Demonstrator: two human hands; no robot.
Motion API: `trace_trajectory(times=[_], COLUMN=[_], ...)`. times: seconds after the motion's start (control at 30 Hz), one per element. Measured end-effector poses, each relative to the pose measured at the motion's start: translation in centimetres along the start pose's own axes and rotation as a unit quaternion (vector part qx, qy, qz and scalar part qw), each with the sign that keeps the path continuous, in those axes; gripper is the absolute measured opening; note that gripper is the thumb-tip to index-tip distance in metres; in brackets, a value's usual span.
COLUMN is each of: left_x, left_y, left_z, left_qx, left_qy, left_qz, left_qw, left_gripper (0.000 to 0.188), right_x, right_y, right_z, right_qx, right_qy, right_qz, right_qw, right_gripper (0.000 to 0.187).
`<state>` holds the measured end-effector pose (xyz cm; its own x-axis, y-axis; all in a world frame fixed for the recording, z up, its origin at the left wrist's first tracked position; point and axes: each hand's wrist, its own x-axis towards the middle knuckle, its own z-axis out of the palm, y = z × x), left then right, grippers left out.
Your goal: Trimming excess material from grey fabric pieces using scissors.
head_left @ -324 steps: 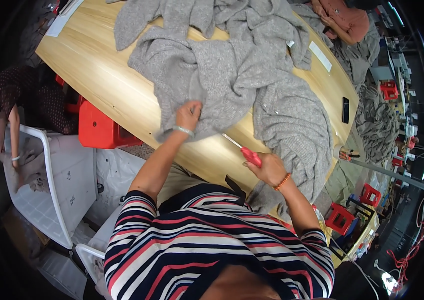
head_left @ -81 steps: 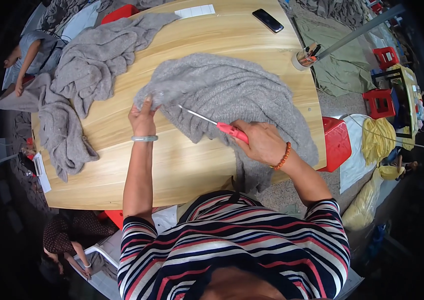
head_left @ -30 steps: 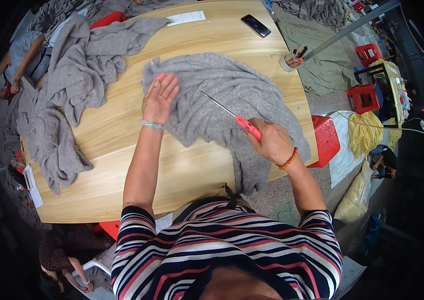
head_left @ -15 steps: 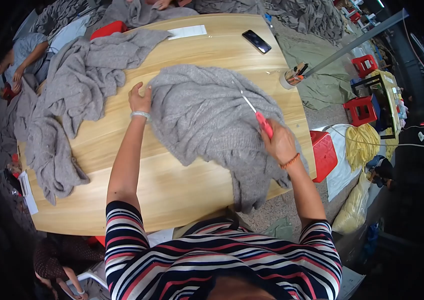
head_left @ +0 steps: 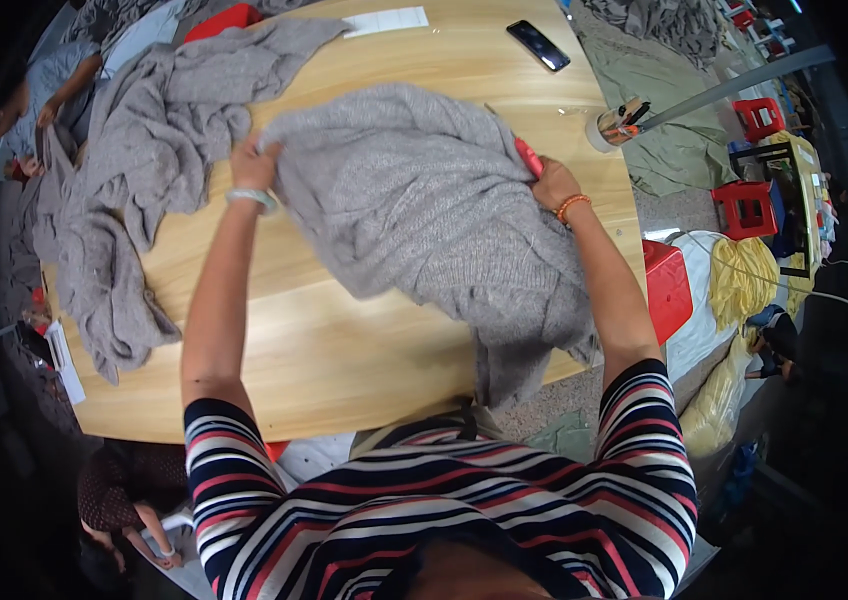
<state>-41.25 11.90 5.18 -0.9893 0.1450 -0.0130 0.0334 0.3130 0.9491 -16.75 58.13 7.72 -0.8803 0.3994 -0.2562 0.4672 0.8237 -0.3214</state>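
A grey knitted garment (head_left: 414, 190) lies bunched on the wooden table, its ribbed part toward me and one end hanging over the near edge. My left hand (head_left: 255, 168) is at its far left corner, thumb and fingers closed on the cloth edge. On the right side of the garment my right hand (head_left: 555, 187) grips a tool with a pinkish-red handle (head_left: 528, 157). The tool's slim metal shaft is mostly hidden against the cloth, so its exact kind does not show.
More grey knitwear (head_left: 159, 130) covers the table's left side. Toward the far edge lie a white paper (head_left: 386, 21) and a black phone (head_left: 538, 46). A pen cup (head_left: 608, 130) stands at the right edge beside a metal pole (head_left: 734, 88). A red stool (head_left: 666, 290) stands close by.
My left hand has taken the garment's edge and drawn it leftward, spreading the cloth. My right hand has moved away from me with the tool along the garment's right side. The view has shifted slightly.
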Motion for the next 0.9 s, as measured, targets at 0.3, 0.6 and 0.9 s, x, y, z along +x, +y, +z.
trace_trajectory(times=[0.3,0.6,0.9], left_x=[1.1,-14.2,-30.8], left_y=[15.6,-3.1,-4.3], left_z=[-16.6,-5.4,1.1], left_qx=[-0.241,-0.293,-0.255], left_qy=[0.076,-0.111,-0.121], left_qz=[-0.090,-0.357,-0.382], left_qw=[0.963,0.880,0.880], left_gripper=[0.040,0.067,0.007], right_x=[-4.0,-6.8,-19.1], right_y=[-7.0,-9.0,-9.4], right_z=[-13.9,-8.9,-5.5], right_qx=[-0.008,-0.016,0.003], right_qy=[0.158,0.154,0.089], right_qz=[-0.072,-0.164,-0.221], right_qw=[0.985,0.974,0.971], right_gripper=[0.036,0.039,0.041])
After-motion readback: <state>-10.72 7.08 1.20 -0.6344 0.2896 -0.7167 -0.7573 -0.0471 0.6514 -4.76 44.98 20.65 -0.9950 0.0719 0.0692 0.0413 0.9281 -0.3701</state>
